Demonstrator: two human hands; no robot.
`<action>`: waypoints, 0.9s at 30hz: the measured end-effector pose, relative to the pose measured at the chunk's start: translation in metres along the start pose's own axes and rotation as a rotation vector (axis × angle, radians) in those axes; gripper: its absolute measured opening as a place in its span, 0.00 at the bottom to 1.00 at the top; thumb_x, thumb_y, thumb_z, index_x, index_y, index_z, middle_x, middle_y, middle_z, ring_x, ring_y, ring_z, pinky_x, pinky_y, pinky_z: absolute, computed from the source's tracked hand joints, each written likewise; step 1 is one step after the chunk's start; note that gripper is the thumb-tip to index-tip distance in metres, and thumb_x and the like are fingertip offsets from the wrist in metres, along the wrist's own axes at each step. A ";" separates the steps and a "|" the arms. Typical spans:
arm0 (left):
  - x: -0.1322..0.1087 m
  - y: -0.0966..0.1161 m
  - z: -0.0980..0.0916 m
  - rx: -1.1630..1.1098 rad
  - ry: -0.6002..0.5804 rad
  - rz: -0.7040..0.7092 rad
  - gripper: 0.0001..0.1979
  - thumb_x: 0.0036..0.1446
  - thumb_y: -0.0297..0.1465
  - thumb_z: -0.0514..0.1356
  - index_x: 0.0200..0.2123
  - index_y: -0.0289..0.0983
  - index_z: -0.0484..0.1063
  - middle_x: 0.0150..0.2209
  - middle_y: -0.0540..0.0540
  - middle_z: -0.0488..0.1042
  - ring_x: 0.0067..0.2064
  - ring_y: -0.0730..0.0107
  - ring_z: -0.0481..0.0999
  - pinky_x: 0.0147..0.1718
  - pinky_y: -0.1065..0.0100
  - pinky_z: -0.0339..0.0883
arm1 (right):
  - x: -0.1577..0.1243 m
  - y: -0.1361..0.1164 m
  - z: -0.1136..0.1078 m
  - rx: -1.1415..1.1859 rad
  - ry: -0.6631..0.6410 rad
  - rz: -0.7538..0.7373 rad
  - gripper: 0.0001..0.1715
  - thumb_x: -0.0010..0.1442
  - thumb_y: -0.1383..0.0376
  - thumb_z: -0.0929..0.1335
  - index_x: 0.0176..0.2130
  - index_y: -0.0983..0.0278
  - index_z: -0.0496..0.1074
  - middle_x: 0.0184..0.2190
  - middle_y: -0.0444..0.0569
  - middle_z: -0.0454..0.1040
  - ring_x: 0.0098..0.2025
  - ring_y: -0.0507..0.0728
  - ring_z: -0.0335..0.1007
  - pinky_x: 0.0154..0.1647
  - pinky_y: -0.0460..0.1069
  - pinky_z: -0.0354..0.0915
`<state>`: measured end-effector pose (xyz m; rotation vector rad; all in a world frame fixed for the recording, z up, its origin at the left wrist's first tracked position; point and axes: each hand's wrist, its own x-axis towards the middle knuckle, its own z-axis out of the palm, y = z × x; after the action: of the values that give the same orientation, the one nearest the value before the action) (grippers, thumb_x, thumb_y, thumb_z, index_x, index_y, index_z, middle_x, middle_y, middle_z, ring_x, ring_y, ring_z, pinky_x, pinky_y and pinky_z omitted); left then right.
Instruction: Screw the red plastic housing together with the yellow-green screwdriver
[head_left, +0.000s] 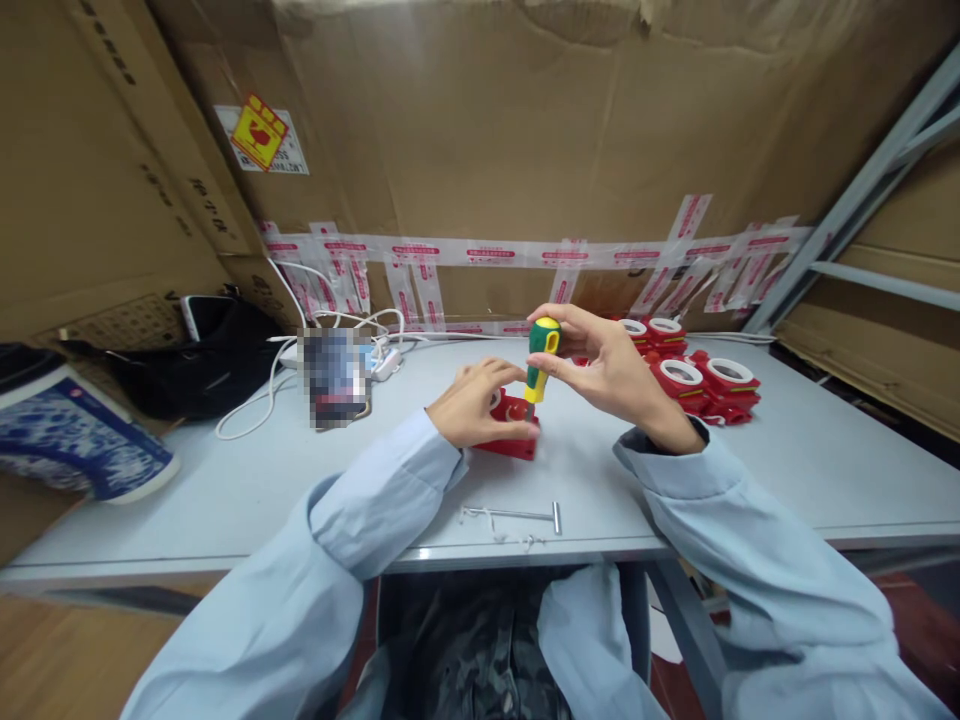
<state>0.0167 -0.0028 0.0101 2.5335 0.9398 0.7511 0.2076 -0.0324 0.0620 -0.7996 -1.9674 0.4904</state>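
My right hand (600, 365) grips a screwdriver (541, 358) by its green and yellow handle, thumb on one side and fingers on the other. The tool stands nearly upright, its short shaft pointing down at a red plastic part (506, 447) on the table. Fingers curled over that part, my left hand (484, 403) holds it against the tabletop and hides much of it. Whether the tip sits in a screw cannot be made out. A metal T-shaped rod (517, 514) lies near the table's front edge, with bits of white string beside it.
Several red parts with white rings (705, 385) are grouped on the right of the table (795, 480). At the left are a phone-like blurred object (335, 375), white cables (262, 410), a black bag (225, 350) and a blue-white container (97, 440). Large cardboard (480, 130) stands behind.
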 end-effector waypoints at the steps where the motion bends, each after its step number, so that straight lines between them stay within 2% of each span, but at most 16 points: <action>1: -0.001 -0.005 -0.002 0.099 -0.079 -0.008 0.36 0.42 0.47 0.68 0.53 0.39 0.66 0.54 0.38 0.68 0.56 0.49 0.64 0.50 0.52 0.59 | 0.000 0.001 0.001 0.007 -0.002 0.003 0.20 0.55 0.59 0.71 0.46 0.63 0.68 0.35 0.46 0.71 0.36 0.53 0.70 0.40 0.49 0.71; 3: -0.002 -0.014 -0.005 0.232 -0.205 -0.081 0.43 0.40 0.46 0.69 0.58 0.40 0.60 0.58 0.37 0.63 0.58 0.46 0.62 0.52 0.48 0.55 | 0.000 0.003 0.003 0.027 0.007 0.004 0.21 0.55 0.59 0.70 0.47 0.63 0.67 0.37 0.46 0.71 0.37 0.53 0.71 0.42 0.50 0.71; 5: -0.003 -0.019 -0.007 0.283 -0.285 -0.145 0.42 0.42 0.46 0.69 0.59 0.41 0.58 0.57 0.38 0.64 0.56 0.47 0.64 0.51 0.49 0.56 | -0.001 0.004 0.006 0.036 0.025 0.003 0.22 0.55 0.60 0.70 0.49 0.63 0.66 0.36 0.45 0.71 0.37 0.52 0.71 0.42 0.50 0.71; 7: -0.002 -0.021 -0.007 0.300 -0.315 -0.164 0.41 0.44 0.47 0.67 0.59 0.42 0.58 0.54 0.40 0.66 0.54 0.49 0.67 0.50 0.51 0.58 | -0.003 0.004 0.009 0.004 0.057 -0.004 0.23 0.55 0.59 0.70 0.49 0.63 0.65 0.34 0.44 0.70 0.34 0.51 0.71 0.39 0.48 0.71; 12: -0.002 -0.018 -0.008 0.326 -0.326 -0.161 0.40 0.44 0.48 0.67 0.58 0.42 0.58 0.52 0.41 0.66 0.52 0.50 0.67 0.46 0.54 0.60 | -0.006 0.005 0.016 -0.162 0.190 0.000 0.23 0.54 0.56 0.71 0.47 0.62 0.66 0.29 0.42 0.70 0.27 0.50 0.67 0.27 0.45 0.66; 15: -0.002 -0.018 -0.008 0.316 -0.325 -0.159 0.40 0.44 0.48 0.67 0.58 0.42 0.58 0.52 0.41 0.65 0.52 0.50 0.67 0.45 0.55 0.60 | -0.007 0.009 0.019 -0.184 0.252 0.030 0.24 0.53 0.56 0.72 0.47 0.62 0.67 0.26 0.41 0.70 0.22 0.48 0.63 0.21 0.45 0.62; 20: -0.002 -0.027 -0.006 0.243 -0.308 -0.126 0.38 0.43 0.47 0.68 0.56 0.42 0.60 0.50 0.42 0.66 0.50 0.53 0.68 0.44 0.59 0.61 | -0.006 0.011 0.013 -0.043 0.255 0.026 0.25 0.52 0.56 0.72 0.47 0.61 0.67 0.30 0.43 0.73 0.27 0.51 0.69 0.27 0.46 0.68; 24: -0.002 -0.030 -0.010 0.221 -0.308 -0.109 0.38 0.44 0.46 0.68 0.56 0.43 0.60 0.51 0.42 0.66 0.52 0.53 0.66 0.46 0.58 0.60 | -0.005 0.008 -0.001 0.005 0.448 -0.027 0.24 0.53 0.56 0.72 0.48 0.58 0.67 0.36 0.45 0.71 0.34 0.54 0.73 0.31 0.49 0.71; 27: -0.005 -0.016 -0.018 0.241 -0.230 -0.066 0.37 0.44 0.45 0.68 0.56 0.42 0.60 0.53 0.41 0.65 0.54 0.51 0.64 0.47 0.56 0.60 | -0.005 0.009 -0.009 0.015 0.554 -0.049 0.21 0.55 0.56 0.70 0.48 0.57 0.67 0.36 0.46 0.69 0.36 0.55 0.73 0.33 0.51 0.72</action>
<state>-0.0050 0.0074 0.0148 2.7035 1.0832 0.3333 0.2200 -0.0293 0.0575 -0.7764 -1.4633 0.2197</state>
